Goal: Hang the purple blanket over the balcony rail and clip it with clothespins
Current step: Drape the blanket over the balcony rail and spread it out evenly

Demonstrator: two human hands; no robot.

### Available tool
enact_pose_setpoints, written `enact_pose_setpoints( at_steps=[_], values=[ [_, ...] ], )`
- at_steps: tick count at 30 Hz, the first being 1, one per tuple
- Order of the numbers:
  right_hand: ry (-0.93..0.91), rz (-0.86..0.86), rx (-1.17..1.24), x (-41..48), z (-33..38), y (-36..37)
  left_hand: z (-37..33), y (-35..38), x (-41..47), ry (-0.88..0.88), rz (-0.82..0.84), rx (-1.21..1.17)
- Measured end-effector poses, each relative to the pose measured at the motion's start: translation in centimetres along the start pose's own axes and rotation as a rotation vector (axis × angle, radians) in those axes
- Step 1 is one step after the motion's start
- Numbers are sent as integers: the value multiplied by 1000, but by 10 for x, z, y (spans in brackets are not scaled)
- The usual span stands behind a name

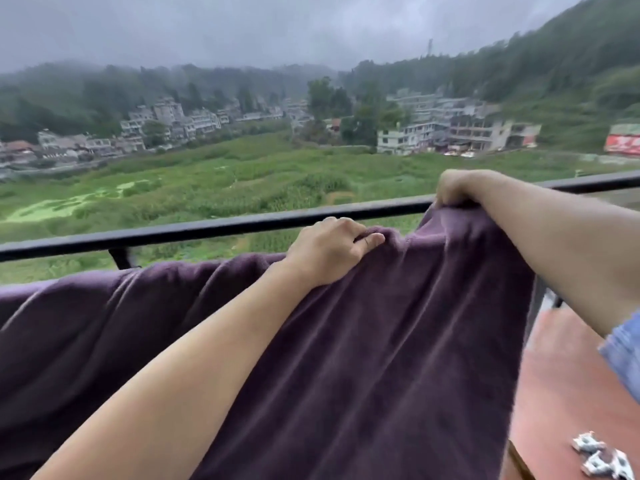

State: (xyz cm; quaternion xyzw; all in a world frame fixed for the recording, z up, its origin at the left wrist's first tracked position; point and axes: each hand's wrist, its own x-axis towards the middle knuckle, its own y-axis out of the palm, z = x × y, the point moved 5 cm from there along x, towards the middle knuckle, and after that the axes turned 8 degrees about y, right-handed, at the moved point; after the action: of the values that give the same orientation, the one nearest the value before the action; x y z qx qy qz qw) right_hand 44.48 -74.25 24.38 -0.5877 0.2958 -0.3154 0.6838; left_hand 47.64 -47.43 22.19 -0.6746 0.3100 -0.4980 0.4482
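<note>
The soft purple fleece blanket (381, 341) hangs below both hands; left hand (329, 249) and right hand (457, 188) each grip its bunched top edge at the black metal balcony rail (207, 228).

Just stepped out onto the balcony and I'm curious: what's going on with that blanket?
A person is lifting a purple blanket up to the black balcony rail with both hands. The left hand grips a bunched part of its top edge just below the rail. The right hand grips the edge further right, at rail height. Left of the hands the edge sags below the rail, so it is not draped over yet. The clothespins lie unused on the reddish surface.
</note>
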Motion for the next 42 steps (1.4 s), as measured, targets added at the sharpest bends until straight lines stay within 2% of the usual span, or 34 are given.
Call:
enact_pose_setpoints(
  at_steps=[2,4,6,9,11,12,14,16,18,20,22,24,30,32,34,36,37,40,42],
  values=[
    [-42,86,47,-4,0,17,2,-2,3,-29,20,-97],
    [-57,56,218,-14,-4,14,6,-2,3,-81,30,-158],
    [-68,-171,378,-39,-17,-5,10,-1,3,-107,24,-152],
    [-7,-712,523,-104,-51,-18,8,-3,2,-100,-18,-112],
    [16,-891,665,-147,-73,2,5,-4,1,-108,-44,-98],
    [31,-898,723,-162,-84,20,3,-4,0,-110,-61,-85],
    [107,-794,836,-179,-106,66,-2,-6,-4,-101,-90,-59],
    [232,-548,939,-180,-119,119,-5,-7,-7,-94,-106,-53],
    [260,-315,1095,-177,-118,164,-5,-7,-10,-99,-83,-63],
    [245,-194,1263,-180,-107,180,-3,-7,-13,-105,-50,-74],
    [228,-263,1281,-184,-107,159,-3,-9,-18,-105,-52,-90],
    [205,-438,1296,-187,-122,119,-6,-11,-20,-80,-106,-110],
    [261,-799,1386,-157,-192,-17,-35,-42,20,-114,-386,-145],
    [327,-920,1329,-149,-223,-48,-50,-56,42,-111,-489,-185],
    [385,-957,1186,-138,-249,-58,-67,-60,60,-118,-525,-164],
    [370,-844,1132,-128,-258,-42,-75,-42,74,-145,-427,-134],
    [330,-712,1131,-119,-258,-25,-75,-27,78,-161,-335,-132],
    [170,-137,979,-101,-247,49,-71,22,72,-204,-11,-89],
    [38,143,817,-99,-240,91,-71,32,67,-199,62,-36]
  ],
)
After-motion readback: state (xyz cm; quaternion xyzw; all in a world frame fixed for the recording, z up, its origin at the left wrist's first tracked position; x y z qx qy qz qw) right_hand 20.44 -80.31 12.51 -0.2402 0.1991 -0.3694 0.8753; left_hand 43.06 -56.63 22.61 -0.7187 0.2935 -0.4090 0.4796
